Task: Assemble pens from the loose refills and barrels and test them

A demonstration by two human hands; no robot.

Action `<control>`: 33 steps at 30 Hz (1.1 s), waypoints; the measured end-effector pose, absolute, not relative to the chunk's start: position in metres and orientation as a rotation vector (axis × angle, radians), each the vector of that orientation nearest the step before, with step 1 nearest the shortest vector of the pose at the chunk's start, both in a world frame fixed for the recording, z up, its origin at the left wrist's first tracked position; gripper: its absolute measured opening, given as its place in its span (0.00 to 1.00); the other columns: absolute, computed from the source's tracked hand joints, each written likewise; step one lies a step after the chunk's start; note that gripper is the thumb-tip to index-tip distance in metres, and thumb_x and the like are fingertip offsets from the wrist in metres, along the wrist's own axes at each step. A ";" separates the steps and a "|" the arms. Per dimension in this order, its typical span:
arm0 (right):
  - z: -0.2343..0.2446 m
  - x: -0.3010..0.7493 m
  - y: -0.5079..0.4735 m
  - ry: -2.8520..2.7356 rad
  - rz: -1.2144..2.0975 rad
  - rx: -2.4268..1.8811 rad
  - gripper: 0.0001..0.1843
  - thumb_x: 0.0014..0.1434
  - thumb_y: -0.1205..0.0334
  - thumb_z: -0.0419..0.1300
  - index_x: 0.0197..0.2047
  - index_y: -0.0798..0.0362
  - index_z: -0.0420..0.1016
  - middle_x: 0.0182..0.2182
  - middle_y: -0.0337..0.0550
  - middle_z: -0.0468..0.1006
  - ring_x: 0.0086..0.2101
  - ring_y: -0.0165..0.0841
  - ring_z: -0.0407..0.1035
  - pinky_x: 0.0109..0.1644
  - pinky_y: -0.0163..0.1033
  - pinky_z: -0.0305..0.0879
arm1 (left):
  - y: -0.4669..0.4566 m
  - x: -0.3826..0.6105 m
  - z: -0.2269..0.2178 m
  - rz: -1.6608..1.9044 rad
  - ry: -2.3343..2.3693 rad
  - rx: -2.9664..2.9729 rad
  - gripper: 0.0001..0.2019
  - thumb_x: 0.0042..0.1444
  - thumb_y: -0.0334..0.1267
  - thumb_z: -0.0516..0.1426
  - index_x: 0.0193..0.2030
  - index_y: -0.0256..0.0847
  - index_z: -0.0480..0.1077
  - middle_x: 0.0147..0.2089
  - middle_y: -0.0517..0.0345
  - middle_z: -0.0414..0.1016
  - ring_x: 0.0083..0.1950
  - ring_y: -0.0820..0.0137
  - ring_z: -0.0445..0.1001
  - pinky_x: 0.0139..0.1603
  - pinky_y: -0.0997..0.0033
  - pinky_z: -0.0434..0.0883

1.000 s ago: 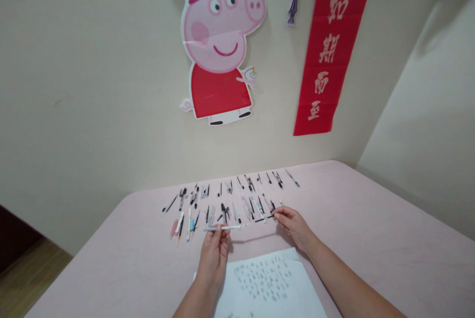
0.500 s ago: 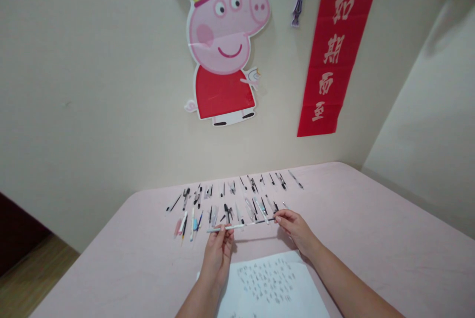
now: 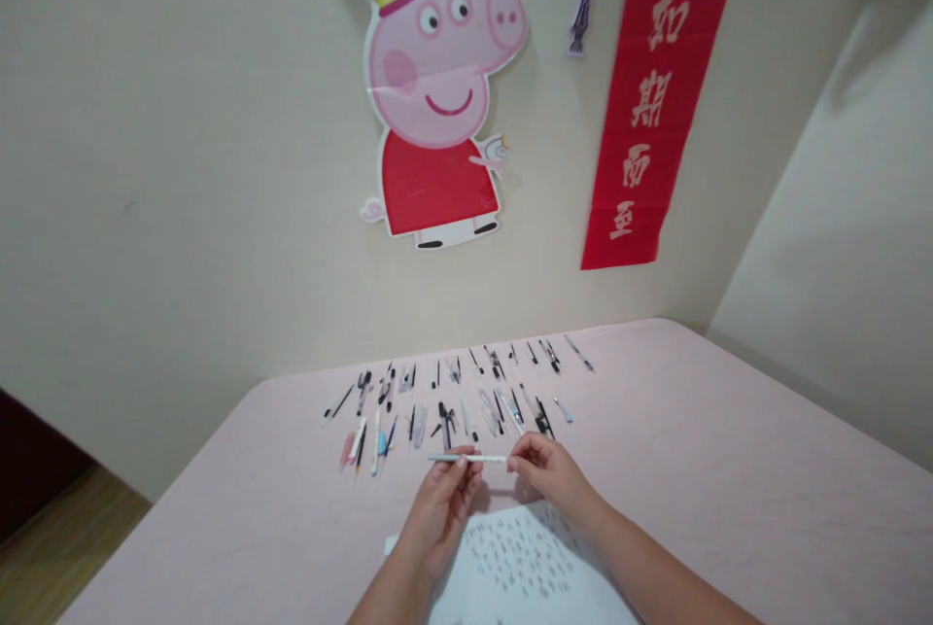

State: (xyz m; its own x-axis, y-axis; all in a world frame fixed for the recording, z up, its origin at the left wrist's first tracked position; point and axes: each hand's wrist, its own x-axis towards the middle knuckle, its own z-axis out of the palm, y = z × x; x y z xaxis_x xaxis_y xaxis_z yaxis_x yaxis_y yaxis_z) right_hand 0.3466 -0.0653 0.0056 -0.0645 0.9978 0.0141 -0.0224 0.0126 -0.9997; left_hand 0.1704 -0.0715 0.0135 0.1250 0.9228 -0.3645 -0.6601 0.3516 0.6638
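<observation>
My left hand (image 3: 448, 499) pinches a slim white pen barrel (image 3: 487, 458) between thumb and fingers. It lies level above the pink cloth, its greyer end pointing left. At its right end are the closed thumb and fingertips of my right hand (image 3: 543, 469). The dark refill seen earlier in these fingers is now hidden, apparently mostly inside the barrel. Just beyond my hands lie rows of pen parts, among them a black-capped piece (image 3: 442, 411), a white pen (image 3: 376, 440) and a clear tube (image 3: 421, 428).
A sheet of paper with handwriting (image 3: 521, 557) lies below my hands on the pink-covered table (image 3: 729, 469). A small light-blue part (image 3: 564, 409) sits right of the rows. Behind stands a wall with a pig sticker (image 3: 441, 178) and a red banner (image 3: 634, 149).
My right hand has moved left toward my left hand. The dark refill that stretched between the barrel and my right fingers no longer shows. Both hands sit slightly lower.
</observation>
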 end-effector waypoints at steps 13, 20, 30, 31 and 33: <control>-0.005 0.359 -0.061 -1.373 1.101 -1.243 0.18 0.56 0.45 0.54 0.31 0.52 0.68 0.19 0.34 0.66 0.17 0.27 0.60 0.20 0.32 0.57 | -0.071 0.170 0.014 1.199 0.839 0.318 0.07 0.57 0.21 0.54 0.33 0.30 0.73 0.31 0.50 0.77 0.29 0.75 0.77 0.33 0.79 0.77; -0.021 0.415 -0.031 -1.723 0.068 -1.577 0.17 0.55 0.66 0.52 0.46 0.54 0.75 0.48 0.53 0.73 0.50 0.43 0.64 0.56 0.49 0.58 | -0.069 0.170 0.015 1.213 0.845 0.262 0.08 0.58 0.21 0.52 0.32 0.30 0.72 0.29 0.51 0.77 0.27 0.76 0.77 0.32 0.80 0.76; -0.035 0.427 -0.022 -1.964 -0.091 -1.827 0.20 0.60 0.67 0.49 0.52 0.57 0.74 0.54 0.52 0.72 0.57 0.44 0.59 0.60 0.50 0.53 | -0.068 0.170 0.011 1.211 0.854 0.251 0.09 0.58 0.21 0.52 0.33 0.30 0.72 0.30 0.50 0.77 0.28 0.75 0.77 0.31 0.80 0.77; -0.035 0.427 -0.022 -1.972 -0.105 -1.824 0.20 0.60 0.68 0.49 0.51 0.58 0.74 0.53 0.53 0.72 0.57 0.45 0.59 0.61 0.50 0.53 | -0.068 0.170 0.012 1.213 0.854 0.249 0.09 0.58 0.21 0.52 0.33 0.30 0.72 0.30 0.50 0.77 0.28 0.75 0.77 0.31 0.80 0.77; -0.034 0.427 -0.021 -1.981 -0.115 -1.804 0.20 0.59 0.69 0.49 0.50 0.59 0.75 0.52 0.53 0.73 0.56 0.45 0.60 0.61 0.49 0.54 | -0.069 0.170 0.013 1.217 0.851 0.241 0.08 0.58 0.21 0.52 0.32 0.30 0.72 0.30 0.50 0.77 0.28 0.75 0.77 0.31 0.80 0.77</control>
State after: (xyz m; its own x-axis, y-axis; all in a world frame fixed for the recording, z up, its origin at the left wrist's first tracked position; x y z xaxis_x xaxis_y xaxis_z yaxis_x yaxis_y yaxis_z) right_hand 0.4271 -0.0213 -0.0337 -0.0379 0.9229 0.3831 0.9612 0.1385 -0.2385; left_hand 0.1696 -0.0687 0.0127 0.0901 0.8919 -0.4433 -0.7226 0.3648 0.5872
